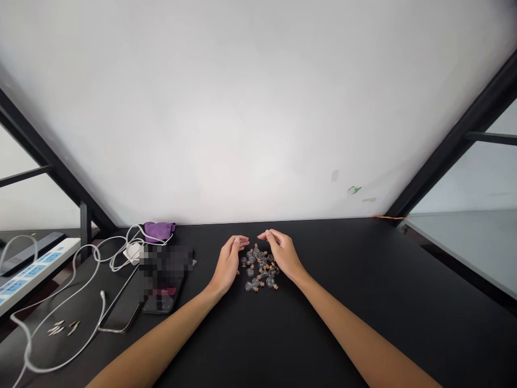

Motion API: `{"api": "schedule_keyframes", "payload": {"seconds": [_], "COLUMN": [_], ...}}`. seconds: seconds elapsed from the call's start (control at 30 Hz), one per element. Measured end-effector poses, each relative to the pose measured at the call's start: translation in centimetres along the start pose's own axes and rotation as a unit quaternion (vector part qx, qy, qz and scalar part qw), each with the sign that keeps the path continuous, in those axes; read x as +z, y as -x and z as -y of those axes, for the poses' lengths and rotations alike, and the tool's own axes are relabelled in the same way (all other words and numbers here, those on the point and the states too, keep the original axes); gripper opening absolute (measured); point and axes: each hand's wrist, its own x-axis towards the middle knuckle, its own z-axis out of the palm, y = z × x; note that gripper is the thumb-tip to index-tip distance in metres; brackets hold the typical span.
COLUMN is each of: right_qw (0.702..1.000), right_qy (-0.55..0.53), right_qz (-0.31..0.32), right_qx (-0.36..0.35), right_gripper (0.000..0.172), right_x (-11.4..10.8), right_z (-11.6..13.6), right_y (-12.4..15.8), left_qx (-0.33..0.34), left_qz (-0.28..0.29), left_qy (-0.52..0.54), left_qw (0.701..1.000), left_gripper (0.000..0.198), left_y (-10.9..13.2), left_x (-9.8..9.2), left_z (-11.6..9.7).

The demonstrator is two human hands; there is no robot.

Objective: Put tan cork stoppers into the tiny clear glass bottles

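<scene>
A loose pile of several tiny clear glass bottles with cork stoppers (260,267) lies on the black table (250,345), between my two hands. My left hand (231,260) stands on its edge at the pile's left side, its fingers stretched forward and slightly curved. On the right side, my right hand (281,250) curves round the far right of the pile, fingers extended toward the left. Neither hand grips a bottle that I can see. One cork end pokes out just by my left palm.
Two phones lie at the left, one (121,310) beside the other (159,304), which is partly blurred. White cables loop around a white charger (132,252), near a purple cloth (159,230). Small metallic pieces (56,327) and a power strip (36,271) are farther left.
</scene>
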Motion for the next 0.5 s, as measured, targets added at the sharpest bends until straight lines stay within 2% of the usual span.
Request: {"api": "schedule_keyframes", "payload": {"seconds": [0.5], "right_qw": [0.999], "right_qy": [0.017], "right_qz": [0.027], "right_qx": [-0.017], "right_gripper": [0.032], "right_x": [-0.14], "right_z": [0.78], "right_y": [0.41], "left_qx": [-0.04], "left_qz": [0.002], "left_qy": [0.062], "left_qw": [0.997], "left_gripper": [0.043], "left_y": [0.29], "left_x": [-0.35], "left_z": [0.27]}}
